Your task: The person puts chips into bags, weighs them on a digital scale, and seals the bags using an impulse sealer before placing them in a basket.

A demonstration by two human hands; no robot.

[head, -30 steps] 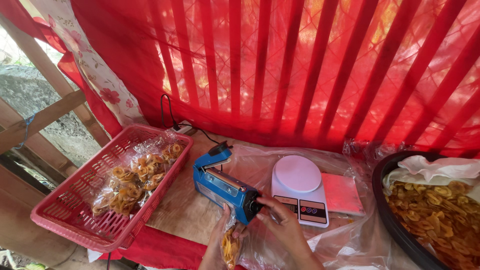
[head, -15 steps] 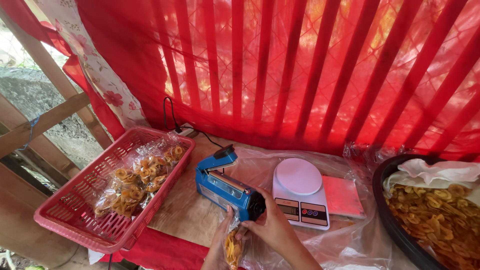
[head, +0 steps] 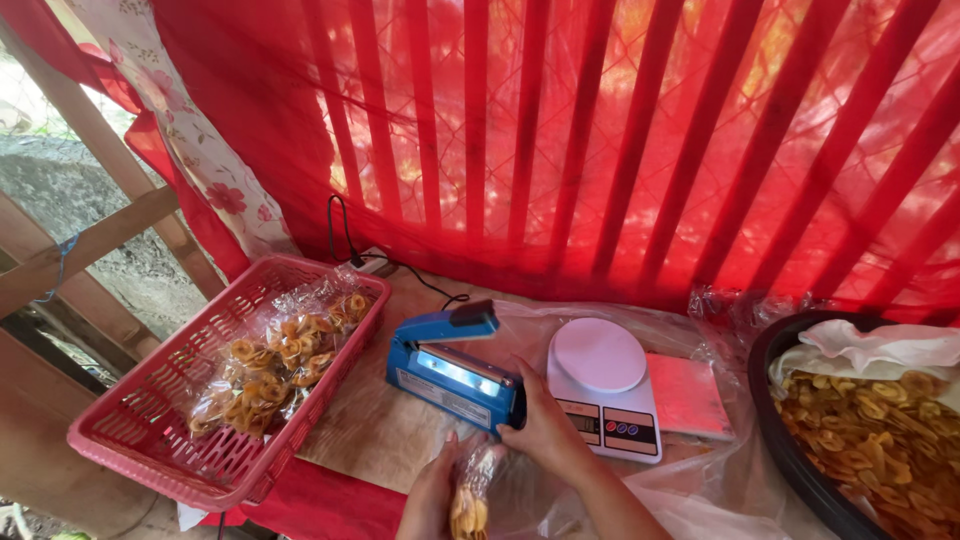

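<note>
Sealer (head: 450, 368) lid now raised, both hands (head: 545, 430) pinching the chip bag (head: 470, 500) (just below it).

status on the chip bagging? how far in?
Done: a few filled clear bags lie in the red basket. In hand: the left hand holds a bag of chips below the blue heat sealer, whose arm is raised; the right hand rests at the sealer's near end. Left: the dark basin holds many loose chips.
</note>
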